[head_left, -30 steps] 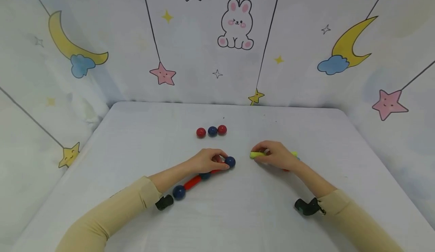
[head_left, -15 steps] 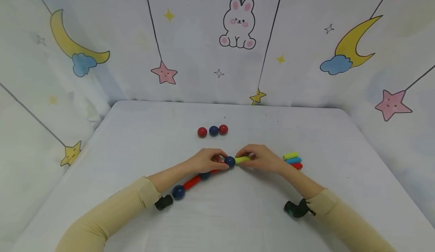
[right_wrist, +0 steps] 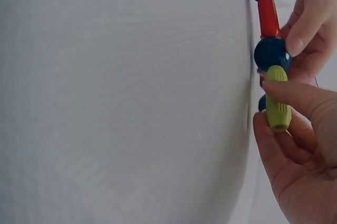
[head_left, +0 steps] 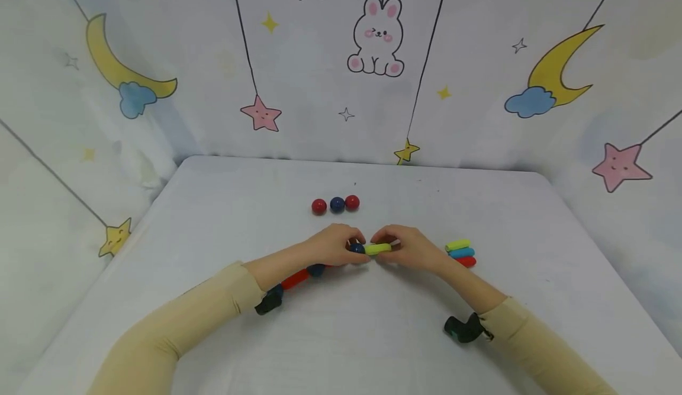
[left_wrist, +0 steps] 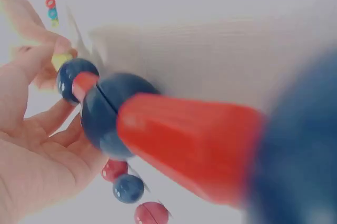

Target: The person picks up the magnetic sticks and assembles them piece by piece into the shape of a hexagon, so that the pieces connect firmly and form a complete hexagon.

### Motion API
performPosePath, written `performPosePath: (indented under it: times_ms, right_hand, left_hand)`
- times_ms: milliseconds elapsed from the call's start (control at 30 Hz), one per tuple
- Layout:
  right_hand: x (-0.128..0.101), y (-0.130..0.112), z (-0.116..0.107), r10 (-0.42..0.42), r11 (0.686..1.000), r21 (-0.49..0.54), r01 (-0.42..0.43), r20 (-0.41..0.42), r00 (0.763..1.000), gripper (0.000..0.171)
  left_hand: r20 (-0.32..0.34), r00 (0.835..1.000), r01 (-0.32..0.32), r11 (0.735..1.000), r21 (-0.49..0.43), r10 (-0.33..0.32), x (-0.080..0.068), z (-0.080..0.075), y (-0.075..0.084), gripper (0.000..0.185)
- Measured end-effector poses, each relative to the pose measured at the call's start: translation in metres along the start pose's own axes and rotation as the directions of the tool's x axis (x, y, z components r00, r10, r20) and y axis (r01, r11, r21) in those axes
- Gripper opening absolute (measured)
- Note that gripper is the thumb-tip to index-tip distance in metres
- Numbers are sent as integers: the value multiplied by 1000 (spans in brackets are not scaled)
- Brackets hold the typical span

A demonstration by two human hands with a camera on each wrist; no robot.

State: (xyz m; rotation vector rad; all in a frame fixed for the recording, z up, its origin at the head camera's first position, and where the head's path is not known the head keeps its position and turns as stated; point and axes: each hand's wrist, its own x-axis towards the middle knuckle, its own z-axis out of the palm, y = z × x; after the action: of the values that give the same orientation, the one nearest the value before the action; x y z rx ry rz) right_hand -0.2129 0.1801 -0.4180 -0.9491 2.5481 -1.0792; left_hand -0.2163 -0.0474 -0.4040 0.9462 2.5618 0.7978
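Note:
My left hand (head_left: 334, 246) grips the dark blue ball (right_wrist: 272, 53) at the right end of a chain of blue balls and red rods (left_wrist: 184, 140). Thumb and fingers of my right hand (head_left: 407, 246) pinch a yellow-green rod (right_wrist: 278, 103). One end of that rod meets the end ball, in line with the chain. The chain slants down to the left in the head view, partly hidden beneath my left hand and wrist. In the left wrist view a middle blue ball (left_wrist: 113, 113) and a red rod loom close to the camera.
Beyond my hands lie a red ball (head_left: 319, 206), a blue ball (head_left: 337, 205) and another red ball (head_left: 352, 202) in a row. On the right rest a yellow-green rod (head_left: 457, 244), a blue rod (head_left: 461, 253) and a red rod (head_left: 466, 262). A white cloth covers the table (head_left: 373, 341).
My right hand has brought the yellow-green rod leftward from beside the other rods to the end ball. My left hand has shifted slightly forward, its fingers now around that ball.

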Motion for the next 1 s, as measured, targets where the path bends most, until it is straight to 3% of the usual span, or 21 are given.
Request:
performPosePath:
  times_ms: [167, 400, 733, 1000]
  right_hand:
    - [2, 2, 3, 21, 999, 32, -22, 10, 1000, 26]
    - [-2, 2, -1, 32, 999, 20, -32, 1, 999, 25]
    - [-46, 21, -59, 125, 979, -143, -147, -155, 980, 20]
    - [-84, 41, -87, 288, 931, -184, -315, -162, 944, 22]
  left_hand:
    - [30, 999, 13, 996, 87, -15, 8, 4, 6, 29]
    - [16, 1000, -13, 995, 98, 11, 6, 4, 5, 21]
    - [27, 999, -36, 996, 76, 34, -9, -10, -11, 20]
    - [11, 1000, -6, 999, 32, 5, -18, -12, -27, 20]
